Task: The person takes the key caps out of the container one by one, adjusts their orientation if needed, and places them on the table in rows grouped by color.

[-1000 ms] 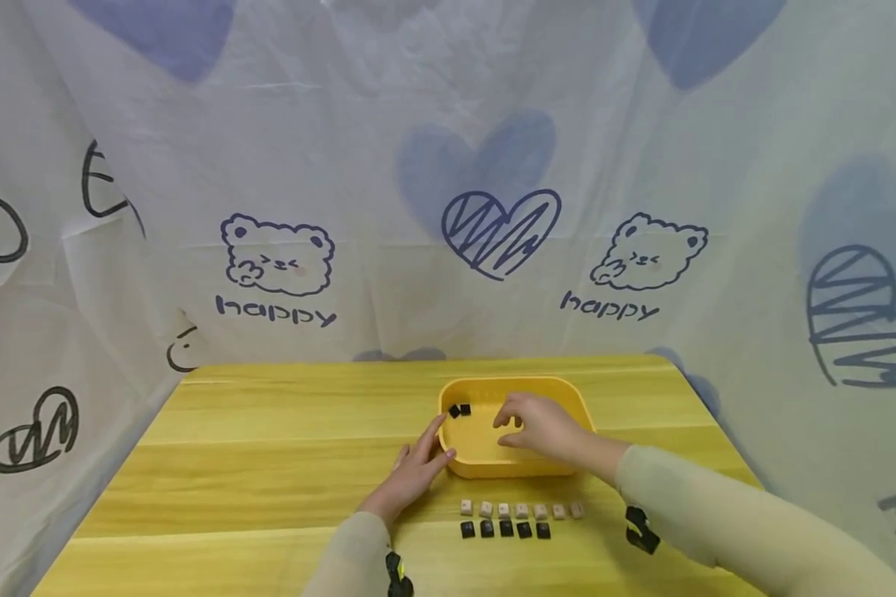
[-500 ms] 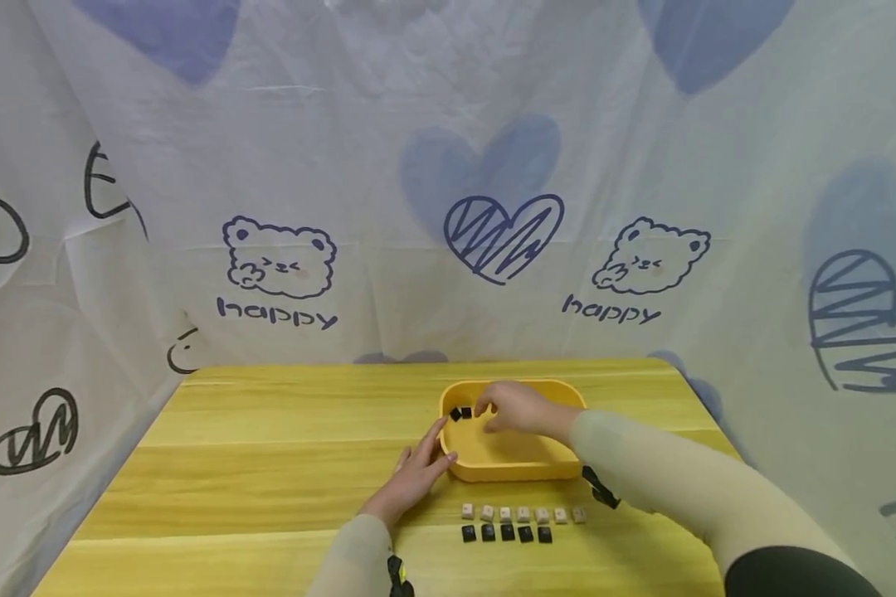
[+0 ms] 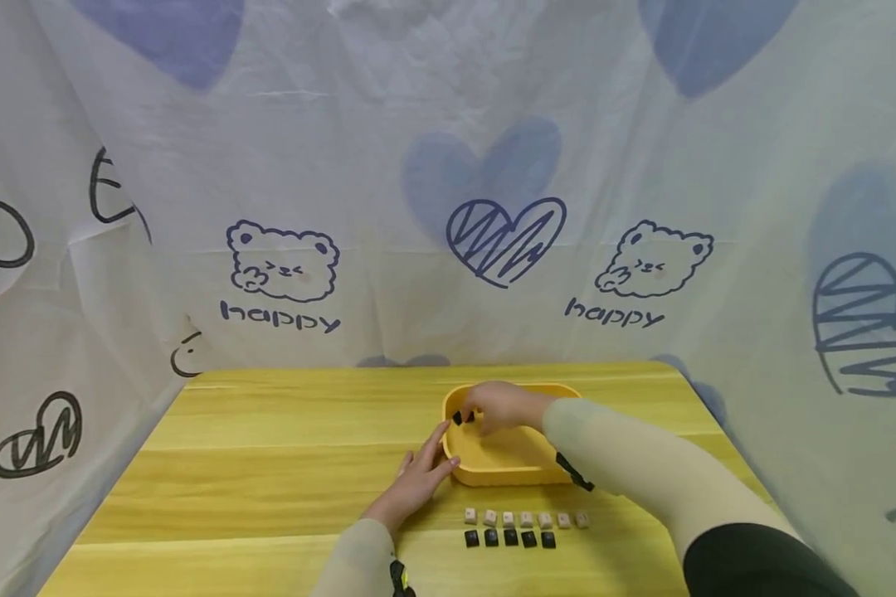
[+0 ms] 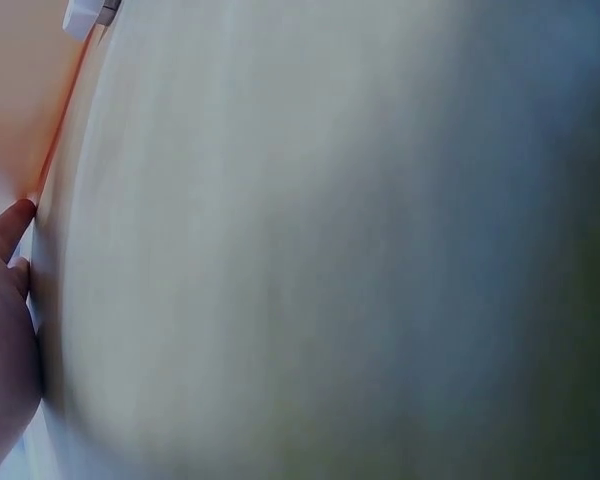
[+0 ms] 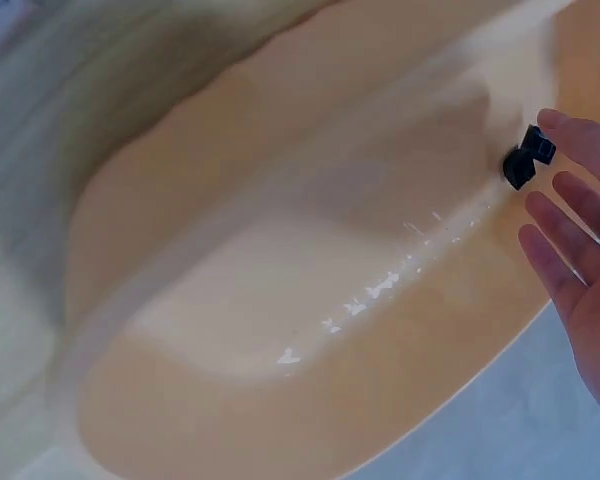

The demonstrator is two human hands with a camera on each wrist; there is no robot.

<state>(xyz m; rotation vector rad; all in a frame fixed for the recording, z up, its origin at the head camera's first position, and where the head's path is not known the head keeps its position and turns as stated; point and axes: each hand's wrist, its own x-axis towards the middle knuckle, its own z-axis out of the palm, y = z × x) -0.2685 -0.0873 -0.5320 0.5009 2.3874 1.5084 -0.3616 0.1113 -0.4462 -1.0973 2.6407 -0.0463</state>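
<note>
The left hand lies flat, fingers straight against the near left corner of the yellow tray, steadying it. The right hand reaches inside, fingers apart at the black keycaps in its far left corner, not visibly gripping them.

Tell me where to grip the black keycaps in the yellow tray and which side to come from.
Pinch one of the black keycaps across its two opposite side walls, coming from above and from the tray's open middle. They lie in the far-left corner of the yellow tray, close to its wall, so that side looks blocked. The right hand already reaches there.
</note>
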